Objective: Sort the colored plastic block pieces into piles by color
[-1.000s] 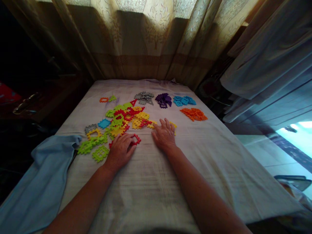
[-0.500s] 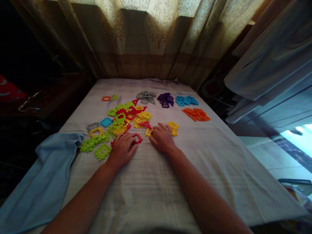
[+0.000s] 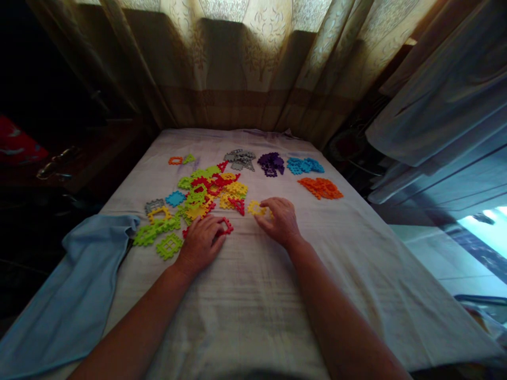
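Toothed plastic interlocking pieces lie in a mixed pile of lime green (image 3: 196, 194), red (image 3: 216, 184) and yellow (image 3: 236, 189). My left hand (image 3: 201, 240) rests palm down at the near edge of this pile, fingers laid out and thumb apart. It partly covers a red interlocking frame (image 3: 227, 226) whose right side shows past the fingers. Right of the pile, my right hand (image 3: 280, 220) has its thumb and fingers curled around a yellow interlocking frame (image 3: 255, 208), just above or on the sheet. The hand hides part of that frame. A red triangle piece (image 3: 237, 206) lies between both hands.
Single-colour heaps stand farther back: grey (image 3: 240, 159), purple (image 3: 271, 164), blue (image 3: 304, 165) and orange (image 3: 320, 188). A light blue cloth (image 3: 87, 285) hangs over the left edge of the sheet-covered surface (image 3: 253, 316). Curtains (image 3: 257, 79) close off the back.
My right hand has moved right with the yellow frame and curled more around it, now covering where other yellow pieces lay. The red triangle shows more fully. My left hand stays put.
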`<move>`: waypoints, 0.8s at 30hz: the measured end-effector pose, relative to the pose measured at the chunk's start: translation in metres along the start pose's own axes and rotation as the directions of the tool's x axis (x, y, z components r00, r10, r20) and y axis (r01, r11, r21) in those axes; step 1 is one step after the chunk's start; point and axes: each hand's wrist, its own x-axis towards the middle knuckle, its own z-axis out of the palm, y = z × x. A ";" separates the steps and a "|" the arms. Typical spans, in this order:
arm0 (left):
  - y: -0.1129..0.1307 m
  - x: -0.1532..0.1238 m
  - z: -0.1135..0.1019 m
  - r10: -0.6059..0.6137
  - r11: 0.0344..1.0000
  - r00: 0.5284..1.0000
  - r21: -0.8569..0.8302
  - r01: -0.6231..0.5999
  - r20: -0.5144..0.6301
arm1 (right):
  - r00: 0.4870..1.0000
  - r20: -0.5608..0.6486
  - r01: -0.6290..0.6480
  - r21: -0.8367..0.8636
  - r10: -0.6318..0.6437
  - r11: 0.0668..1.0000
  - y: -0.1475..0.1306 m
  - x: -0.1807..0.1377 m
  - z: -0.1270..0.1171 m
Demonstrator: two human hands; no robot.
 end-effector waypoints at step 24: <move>-0.042 -0.001 -0.026 -0.196 0.926 0.953 0.276 0.257 -0.231 | 0.876 -0.289 -0.421 -0.070 0.385 0.904 0.068 -0.009 -0.004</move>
